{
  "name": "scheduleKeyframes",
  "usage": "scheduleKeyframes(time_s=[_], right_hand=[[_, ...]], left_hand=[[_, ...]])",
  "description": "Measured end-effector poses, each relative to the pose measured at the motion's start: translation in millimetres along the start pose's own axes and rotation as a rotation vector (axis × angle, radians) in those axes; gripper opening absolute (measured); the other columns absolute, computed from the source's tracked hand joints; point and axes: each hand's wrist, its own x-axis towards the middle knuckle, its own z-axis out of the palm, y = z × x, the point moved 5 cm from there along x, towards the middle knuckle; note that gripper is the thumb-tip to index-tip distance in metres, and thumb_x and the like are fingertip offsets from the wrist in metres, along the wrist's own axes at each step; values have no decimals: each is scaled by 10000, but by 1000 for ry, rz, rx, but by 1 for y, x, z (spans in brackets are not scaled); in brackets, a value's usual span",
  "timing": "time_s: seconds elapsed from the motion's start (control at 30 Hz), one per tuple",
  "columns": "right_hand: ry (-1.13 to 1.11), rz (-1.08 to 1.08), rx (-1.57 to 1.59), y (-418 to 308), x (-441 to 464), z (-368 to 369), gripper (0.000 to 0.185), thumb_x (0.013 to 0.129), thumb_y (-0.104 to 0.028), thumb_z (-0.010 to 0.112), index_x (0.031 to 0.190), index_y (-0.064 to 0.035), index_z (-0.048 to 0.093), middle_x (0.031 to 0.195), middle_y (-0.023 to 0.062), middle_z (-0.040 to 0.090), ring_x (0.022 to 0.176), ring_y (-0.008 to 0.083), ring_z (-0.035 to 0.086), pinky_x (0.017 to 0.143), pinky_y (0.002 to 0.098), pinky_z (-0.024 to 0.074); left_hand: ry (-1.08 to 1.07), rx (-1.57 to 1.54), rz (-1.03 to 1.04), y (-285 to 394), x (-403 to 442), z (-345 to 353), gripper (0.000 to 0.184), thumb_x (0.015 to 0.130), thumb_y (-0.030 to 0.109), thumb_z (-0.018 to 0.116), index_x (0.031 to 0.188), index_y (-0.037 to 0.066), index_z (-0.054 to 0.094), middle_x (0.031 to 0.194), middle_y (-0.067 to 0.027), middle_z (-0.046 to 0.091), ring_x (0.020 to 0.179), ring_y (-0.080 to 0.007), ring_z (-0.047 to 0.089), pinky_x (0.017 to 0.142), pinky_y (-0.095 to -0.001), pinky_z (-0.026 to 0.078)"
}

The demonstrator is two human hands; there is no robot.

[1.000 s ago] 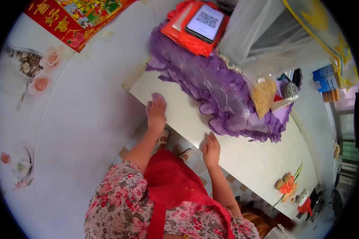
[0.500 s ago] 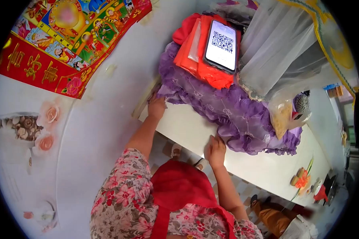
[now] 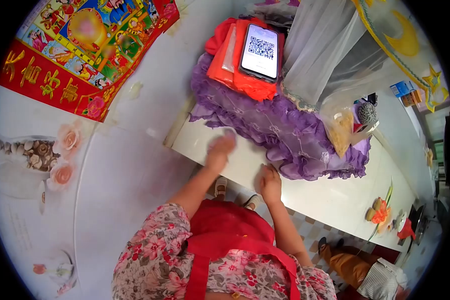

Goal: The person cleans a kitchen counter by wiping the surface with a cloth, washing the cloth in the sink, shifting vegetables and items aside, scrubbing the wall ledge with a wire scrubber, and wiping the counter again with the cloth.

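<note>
One quick shift: left hand point(image 3: 219, 154) has swung inward over the counter point(image 3: 315, 197), blurred, grip unclear, apparently with pinkish cloth point(image 3: 229, 136); right hand point(image 3: 270, 186), fingers bent, sits near the purple cover point(image 3: 265, 119).

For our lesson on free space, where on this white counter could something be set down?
Widest: between the right hand, purple frilled cloth and orange flower. Smaller: between the left hand and wall. Crowded: the cloth, under phone, red plastic and clear bag.

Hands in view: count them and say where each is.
2. The left hand, blurred, is over the white counter; the right hand is at its near edge. The other person's hands cannot be seen.
</note>
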Motion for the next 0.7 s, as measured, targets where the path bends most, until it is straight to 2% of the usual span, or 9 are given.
scheduleKeyframes(time_s=[0.03, 0.13, 0.17, 0.27, 0.33, 0.43, 0.57, 0.63, 0.7], right_hand=[[5, 2, -4, 2, 0, 0, 455, 795, -81, 602, 1241, -21, 529, 1298, 215, 510, 1186, 369, 488, 997, 445, 395], [4, 3, -25, 7, 5, 1, 438, 786, -75, 604, 1216, -17, 543, 1287, 209, 520, 1149, 373, 511, 979, 453, 407], [1, -29, -11, 1, 12, 4, 414, 780, -54, 593, 1189, -9, 556, 1252, 220, 539, 1137, 380, 519, 964, 445, 423], [6, -69, 39, -24, 28, 11, 399, 779, -16, 559, 1178, -5, 555, 1246, 203, 551, 1143, 369, 522, 973, 442, 417], [53, -119, 40, -37, 44, 21, 407, 786, -13, 547, 1193, -9, 549, 1265, 185, 547, 1153, 359, 518, 995, 446, 398], [19, -206, 71, -51, 50, 27, 415, 794, -17, 533, 1209, -12, 539, 1290, 180, 533, 1181, 345, 508, 1013, 437, 389], [-89, -166, -11, -59, 47, 42, 447, 814, -39, 516, 1260, -16, 502, 1361, 177, 474, 1242, 319, 464, 1059, 444, 344], [-144, -142, -43, -60, 46, 48, 466, 820, -46, 511, 1284, -19, 485, 1390, 177, 446, 1279, 311, 434, 1083, 449, 318], [-203, -171, -125, -68, 54, 64, 502, 827, -48, 506, 1325, -27, 452, 1426, 174, 404, 1344, 296, 361, 1124, 455, 258]], left_hand=[[-8, 159, -88, -15, 17, -21, 484, 829, 49, 499, 1310, 96, 517, 1429, -99, 433, 1366, -261, 337, 1141, -379, 248], [40, 144, -283, -36, 55, -32, 528, 733, -36, 542, 1249, 71, 570, 1400, -88, 471, 1334, -286, 377, 1115, -407, 283], [42, 143, -275, -35, 62, -31, 528, 733, -36, 542, 1249, 71, 570, 1400, -88, 471, 1334, -286, 377, 1115, -407, 283], [45, 121, -335, -17, 50, -11, 431, 820, 35, 489, 1238, 80, 585, 1384, -83, 489, 1338, -273, 376, 1111, -411, 286], [109, 44, -52, 15, 15, -3, 403, 826, 49, 482, 1203, 92, 616, 1363, -56, 514, 1342, -256, 379, 1097, -405, 307], [-14, 39, -13, 34, -34, -8, 462, 805, 76, 511, 1259, 128, 583, 1400, -29, 481, 1363, -233, 357, 1103, -406, 299], [58, 196, -205, -34, -24, -41, 392, 852, 66, 467, 1220, 85, 602, 1360, -71, 514, 1310, -289, 419, 1098, -413, 305], [172, 166, -201, -65, -6, -68, 434, 809, 36, 534, 1241, 49, 569, 1353, -106, 512, 1311, -302, 408, 1098, -411, 308], [127, 192, -295, -97, 15, -83, 485, 775, 16, 574, 1259, 36, 546, 1356, -121, 505, 1315, -307, 400, 1098, -407, 309]])
